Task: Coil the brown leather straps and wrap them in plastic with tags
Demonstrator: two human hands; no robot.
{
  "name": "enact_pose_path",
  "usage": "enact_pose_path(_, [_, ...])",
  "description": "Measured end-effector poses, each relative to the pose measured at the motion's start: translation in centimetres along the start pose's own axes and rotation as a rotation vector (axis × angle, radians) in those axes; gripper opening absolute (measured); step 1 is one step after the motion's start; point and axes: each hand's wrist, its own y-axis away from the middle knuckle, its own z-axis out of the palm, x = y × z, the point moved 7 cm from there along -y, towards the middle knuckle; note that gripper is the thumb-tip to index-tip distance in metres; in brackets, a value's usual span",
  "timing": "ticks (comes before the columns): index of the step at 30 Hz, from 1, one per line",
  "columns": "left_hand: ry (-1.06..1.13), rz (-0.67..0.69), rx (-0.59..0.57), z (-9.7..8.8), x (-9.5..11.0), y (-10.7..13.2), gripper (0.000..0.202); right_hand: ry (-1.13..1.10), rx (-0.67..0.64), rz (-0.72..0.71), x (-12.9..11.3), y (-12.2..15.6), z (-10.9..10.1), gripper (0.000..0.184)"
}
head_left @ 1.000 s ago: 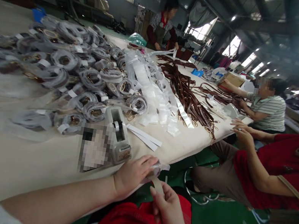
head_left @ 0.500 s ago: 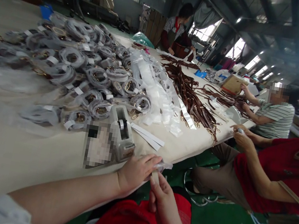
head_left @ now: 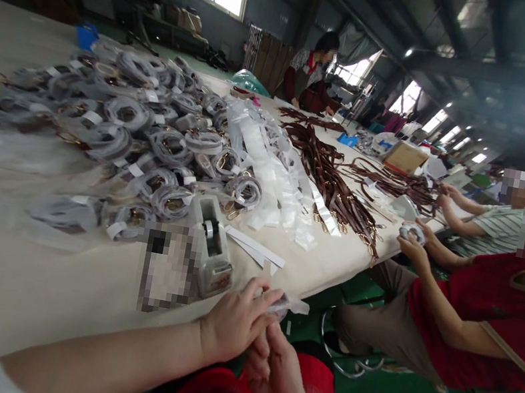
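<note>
My left hand [head_left: 237, 319] is closed around a small wrapped bundle [head_left: 284, 305] whose white end sticks out past my fingers, just off the near edge of the cream table [head_left: 22, 290]. My right hand [head_left: 273, 369] sits right under it, fingers curled up against the left hand and the bundle. A grey tape dispenser [head_left: 210, 246] stands on the table just beyond my left hand. White paper strips [head_left: 253, 247] lie to the right of the dispenser.
A big heap of coiled wrapped straps [head_left: 142, 128] covers the table's left, a band of white plastic sleeves [head_left: 272, 171] and brown straps [head_left: 336, 182] its middle. Two seated persons [head_left: 476, 309] work at the right edge; another stands at the far end [head_left: 312, 73]. Green floor lies below.
My right hand has moved up and in under my left hand, and the tan strip it was pinching is no longer visible. The view has shifted slightly.
</note>
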Motion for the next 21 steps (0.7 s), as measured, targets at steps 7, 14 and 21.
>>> enact_pose_path(7, [0.25, -0.127, 0.011, 0.8, -1.2, -0.6, 0.035, 0.001, 0.017, -0.048, 0.6, -0.8, -0.9, 0.047])
enact_pose_path(14, [0.316, -0.151, 0.06, 0.8, -2.8, -0.9, 0.033, 0.181, 0.036, -0.058, -1.5, 0.3, -0.6, 0.038])
enact_pose_path(21, [0.474, -0.203, 0.043, 1.2, -4.1, -1.8, 0.032, 0.586, -0.082, -0.233, -4.2, 3.7, -1.4, 0.067])
